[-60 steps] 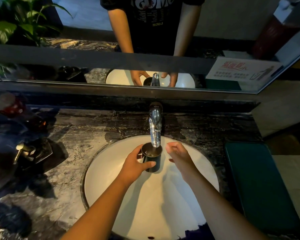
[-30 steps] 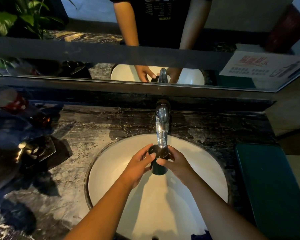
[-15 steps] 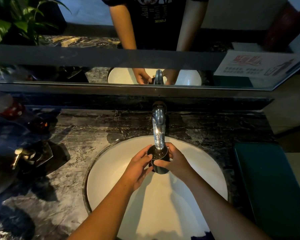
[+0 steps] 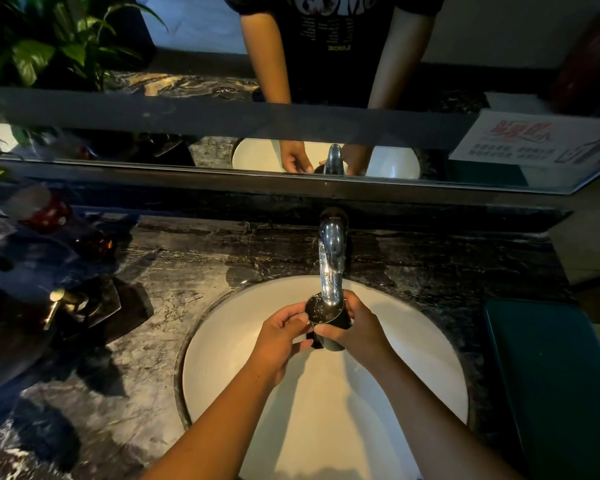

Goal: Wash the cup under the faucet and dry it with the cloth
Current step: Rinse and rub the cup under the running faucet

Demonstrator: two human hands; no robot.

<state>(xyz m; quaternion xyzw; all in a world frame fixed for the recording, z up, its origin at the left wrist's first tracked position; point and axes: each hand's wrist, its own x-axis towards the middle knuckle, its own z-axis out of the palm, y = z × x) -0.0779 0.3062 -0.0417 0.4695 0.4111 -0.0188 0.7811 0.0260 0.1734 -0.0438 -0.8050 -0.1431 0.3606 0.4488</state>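
A small dark cup (image 4: pixel 321 311) sits upright right under the spout of the chrome faucet (image 4: pixel 331 261), over the white sink (image 4: pixel 413 358). My left hand (image 4: pixel 279 336) grips its left side, fingers at the rim. Around its right side wraps my right hand (image 4: pixel 359 327). The lower part of the cup is hidden by my fingers. A dark green cloth (image 4: pixel 551 382) lies flat on the counter at the right of the sink.
The dark marble counter (image 4: pixel 174 292) surrounds the sink. A dark tray with a brass soap pump (image 4: pixel 61 304) and red-topped items stand at the left. A mirror (image 4: pixel 291 81) and a plant (image 4: pixel 42 46) are behind the faucet.
Two seconds ago only my left hand held the cup; my right hand came in and closed on its right side. Both hands have shifted slightly around the cup since.
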